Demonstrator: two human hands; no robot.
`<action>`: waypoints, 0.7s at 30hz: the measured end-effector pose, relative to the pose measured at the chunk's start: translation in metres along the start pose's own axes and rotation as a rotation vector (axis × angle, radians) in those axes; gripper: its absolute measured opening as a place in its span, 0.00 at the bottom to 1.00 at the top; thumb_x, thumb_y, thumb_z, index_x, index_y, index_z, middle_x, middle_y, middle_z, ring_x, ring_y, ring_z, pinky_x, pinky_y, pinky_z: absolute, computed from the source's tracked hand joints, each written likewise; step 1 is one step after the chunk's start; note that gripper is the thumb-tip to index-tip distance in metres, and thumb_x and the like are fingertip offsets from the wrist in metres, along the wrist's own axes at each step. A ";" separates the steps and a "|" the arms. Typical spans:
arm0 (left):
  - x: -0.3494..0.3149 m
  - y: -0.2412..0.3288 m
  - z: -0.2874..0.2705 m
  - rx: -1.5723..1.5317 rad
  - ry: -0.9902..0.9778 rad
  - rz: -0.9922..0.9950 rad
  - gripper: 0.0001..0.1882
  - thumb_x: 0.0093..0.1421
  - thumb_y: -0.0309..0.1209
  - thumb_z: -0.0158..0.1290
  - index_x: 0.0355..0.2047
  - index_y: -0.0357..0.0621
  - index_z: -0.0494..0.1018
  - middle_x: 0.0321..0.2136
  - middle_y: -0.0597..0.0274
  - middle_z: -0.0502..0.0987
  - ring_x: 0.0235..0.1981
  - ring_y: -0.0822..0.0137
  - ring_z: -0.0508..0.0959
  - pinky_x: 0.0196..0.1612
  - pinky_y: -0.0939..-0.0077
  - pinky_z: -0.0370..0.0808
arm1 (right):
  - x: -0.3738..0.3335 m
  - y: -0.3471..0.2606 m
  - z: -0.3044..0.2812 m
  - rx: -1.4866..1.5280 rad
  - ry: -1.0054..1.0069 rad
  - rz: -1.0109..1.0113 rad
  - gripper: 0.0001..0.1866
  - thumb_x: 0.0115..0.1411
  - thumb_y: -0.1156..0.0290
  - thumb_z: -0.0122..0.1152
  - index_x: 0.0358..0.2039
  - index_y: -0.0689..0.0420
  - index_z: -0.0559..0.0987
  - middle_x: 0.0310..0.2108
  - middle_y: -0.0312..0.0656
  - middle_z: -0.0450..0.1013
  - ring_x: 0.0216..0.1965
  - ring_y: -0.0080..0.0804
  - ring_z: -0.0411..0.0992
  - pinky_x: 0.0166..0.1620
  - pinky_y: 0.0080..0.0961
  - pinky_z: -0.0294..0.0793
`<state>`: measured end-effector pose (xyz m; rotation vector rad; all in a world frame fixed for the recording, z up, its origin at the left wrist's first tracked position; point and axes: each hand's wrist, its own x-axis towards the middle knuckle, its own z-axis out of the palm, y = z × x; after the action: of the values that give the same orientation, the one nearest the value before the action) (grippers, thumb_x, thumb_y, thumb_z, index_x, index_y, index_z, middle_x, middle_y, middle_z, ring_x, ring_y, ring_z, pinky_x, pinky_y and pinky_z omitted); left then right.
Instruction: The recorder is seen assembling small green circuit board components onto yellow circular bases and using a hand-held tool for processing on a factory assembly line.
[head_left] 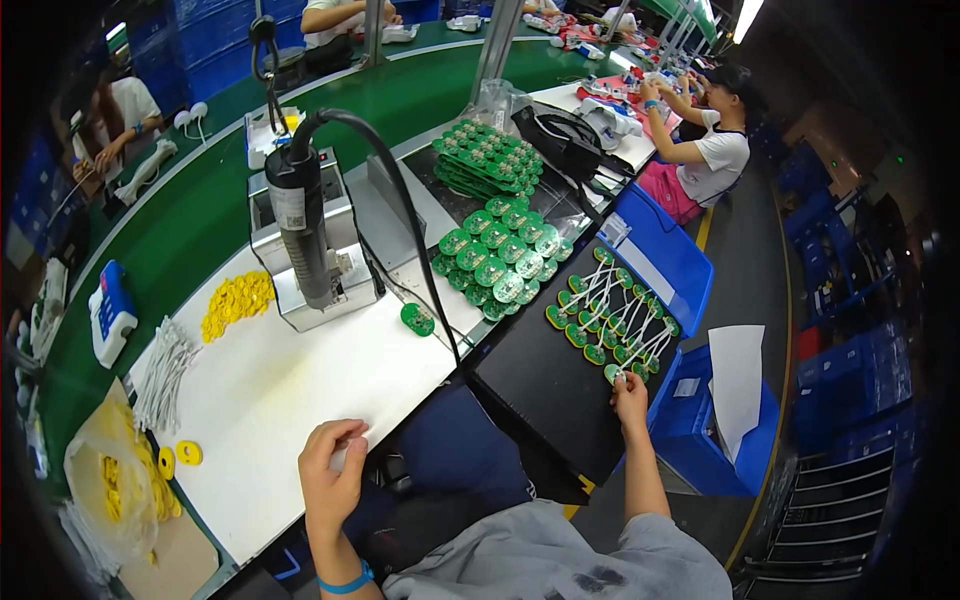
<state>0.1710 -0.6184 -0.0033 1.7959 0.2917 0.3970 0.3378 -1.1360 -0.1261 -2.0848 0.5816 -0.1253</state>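
Note:
My right hand (631, 402) reaches over the black board (545, 400) and pinches a small round green circuit board (613, 373) at the near end of the rows. Several similar boards (594, 354) lie there, with yellow rims and white cables attached. Above the near edge of the white worktop (300, 390) is my left hand (334, 466), its fingers curled toward the thumb. Something pale shows between them, too small to name. A single round green board (417, 320) lies on the worktop beside a black cable.
Stacked green board panels (490, 160) and round boards (500, 255) lie beyond. A machine with a dark cylinder (300, 230) stands mid-table. Left are yellow rings (238, 303), white cables (168, 375) and a plastic bag (105, 470). Blue bins (700, 430) stand right. Other people work farther off.

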 end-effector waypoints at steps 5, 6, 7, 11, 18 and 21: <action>0.002 -0.013 -0.004 0.041 0.013 0.013 0.08 0.60 0.23 0.59 0.40 0.35 0.79 0.37 0.53 0.83 0.40 0.60 0.82 0.45 0.72 0.77 | 0.011 0.000 0.012 -0.052 -0.013 -0.010 0.16 0.66 0.68 0.64 0.49 0.65 0.78 0.23 0.35 0.72 0.18 0.22 0.69 0.22 0.22 0.68; 0.003 -0.014 -0.005 0.060 0.013 0.030 0.08 0.60 0.23 0.59 0.40 0.36 0.79 0.37 0.52 0.82 0.39 0.58 0.82 0.45 0.71 0.77 | 0.013 -0.001 0.013 -0.059 -0.018 -0.013 0.16 0.66 0.68 0.64 0.49 0.65 0.78 0.23 0.35 0.73 0.18 0.22 0.69 0.22 0.22 0.68; 0.005 -0.014 -0.006 0.080 0.015 0.047 0.08 0.59 0.23 0.60 0.39 0.36 0.79 0.37 0.52 0.82 0.39 0.57 0.82 0.45 0.70 0.77 | 0.015 -0.003 0.013 -0.053 -0.010 -0.013 0.16 0.65 0.67 0.66 0.48 0.65 0.78 0.23 0.36 0.75 0.18 0.22 0.69 0.22 0.22 0.69; 0.010 -0.014 -0.021 0.171 0.014 0.122 0.07 0.58 0.24 0.61 0.38 0.37 0.80 0.35 0.51 0.82 0.38 0.52 0.81 0.43 0.65 0.76 | 0.013 -0.007 0.026 -0.052 0.003 0.032 0.17 0.64 0.66 0.68 0.46 0.63 0.77 0.24 0.39 0.77 0.18 0.23 0.70 0.22 0.22 0.70; 0.012 -0.025 -0.078 0.226 0.004 0.220 0.08 0.58 0.26 0.63 0.38 0.38 0.80 0.36 0.52 0.83 0.39 0.50 0.81 0.43 0.63 0.77 | 0.011 0.023 0.043 -0.113 0.076 -0.119 0.18 0.60 0.59 0.73 0.36 0.59 0.75 0.22 0.33 0.71 0.20 0.19 0.66 0.24 0.19 0.66; 0.012 -0.034 -0.112 0.223 -0.005 0.247 0.09 0.58 0.27 0.63 0.39 0.39 0.80 0.37 0.53 0.83 0.39 0.51 0.81 0.43 0.63 0.78 | -0.036 -0.015 0.064 -0.253 0.094 -0.350 0.16 0.65 0.58 0.67 0.34 0.58 0.75 0.23 0.30 0.69 0.23 0.19 0.65 0.28 0.19 0.66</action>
<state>0.1358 -0.5059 -0.0086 2.0603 0.1132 0.5510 0.3311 -1.0635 -0.1452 -2.4237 0.2929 -0.3686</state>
